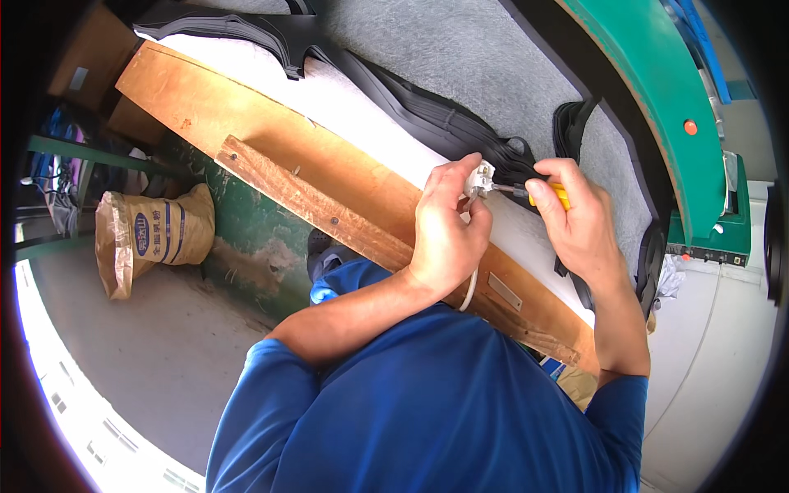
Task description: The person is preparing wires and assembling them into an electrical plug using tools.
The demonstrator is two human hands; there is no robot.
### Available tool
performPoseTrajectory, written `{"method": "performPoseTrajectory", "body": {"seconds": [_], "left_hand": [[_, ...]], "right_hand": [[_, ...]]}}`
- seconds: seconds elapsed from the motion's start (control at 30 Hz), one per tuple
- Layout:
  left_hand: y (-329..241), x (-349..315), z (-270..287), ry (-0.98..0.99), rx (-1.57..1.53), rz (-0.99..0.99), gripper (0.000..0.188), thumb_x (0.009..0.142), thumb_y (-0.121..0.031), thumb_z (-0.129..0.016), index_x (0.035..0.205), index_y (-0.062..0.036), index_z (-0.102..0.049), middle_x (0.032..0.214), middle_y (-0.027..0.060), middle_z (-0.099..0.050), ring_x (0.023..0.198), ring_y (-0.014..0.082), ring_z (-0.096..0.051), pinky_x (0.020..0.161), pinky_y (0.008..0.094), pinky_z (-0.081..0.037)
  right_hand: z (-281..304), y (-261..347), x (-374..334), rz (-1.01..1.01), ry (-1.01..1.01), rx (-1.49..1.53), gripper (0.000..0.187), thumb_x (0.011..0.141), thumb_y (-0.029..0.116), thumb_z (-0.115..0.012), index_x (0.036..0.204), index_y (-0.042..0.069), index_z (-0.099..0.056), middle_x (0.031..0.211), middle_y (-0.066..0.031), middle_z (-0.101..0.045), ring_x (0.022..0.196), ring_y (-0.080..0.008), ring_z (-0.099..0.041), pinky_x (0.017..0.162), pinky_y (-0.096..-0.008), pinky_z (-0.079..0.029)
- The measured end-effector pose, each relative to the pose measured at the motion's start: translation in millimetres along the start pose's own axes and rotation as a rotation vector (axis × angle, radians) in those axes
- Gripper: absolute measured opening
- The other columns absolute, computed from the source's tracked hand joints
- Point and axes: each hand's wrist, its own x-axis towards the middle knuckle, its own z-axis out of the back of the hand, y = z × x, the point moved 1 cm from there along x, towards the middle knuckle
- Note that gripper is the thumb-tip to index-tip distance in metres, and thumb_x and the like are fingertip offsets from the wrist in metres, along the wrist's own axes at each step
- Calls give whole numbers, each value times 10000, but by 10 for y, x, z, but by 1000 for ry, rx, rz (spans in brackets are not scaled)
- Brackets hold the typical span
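Note:
My left hand is closed on a small white electrical fitting, which looks like a plug or socket with its inner side exposed. A white cable hangs below that hand. Between the thumb and fingers of my right hand is a screwdriver with a yellow handle. Its shaft points left, and the tip meets the fitting or sits just at it; the exact contact is too small to tell. Both hands are held over the wooden edge board of a worktable.
Stacked black cut sheets lie on white and grey material beyond my hands. A green machine beam arches at the right. A wooden rail runs along the board near my body. A brown paper sack stands on the floor, left.

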Motion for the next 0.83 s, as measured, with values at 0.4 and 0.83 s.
{"method": "performPoseTrajectory", "body": {"seconds": [0.4, 0.83], "left_hand": [[-76, -7, -48, -32, -112, -7, 471, 748, 107, -541, 1212, 26, -537, 1042, 144, -564, 869, 207, -595, 678, 261, -518], [-28, 38, -13, 62, -176, 141, 513, 818, 77, -544, 1318, 27, -440, 1169, 94, -546, 1011, 141, -571, 798, 240, -507]], "right_hand": [[34, -41, 4, -101, -55, 124, 189, 870, 167, -684, 876, 17, -569, 636, -73, -583, 536, -165, -562, 511, -295, -443], [125, 97, -78, 98, 36, 20, 323, 822, 170, -698, 1054, 64, -500, 876, -122, -655, 712, -242, -666, 620, -312, -502]]}}
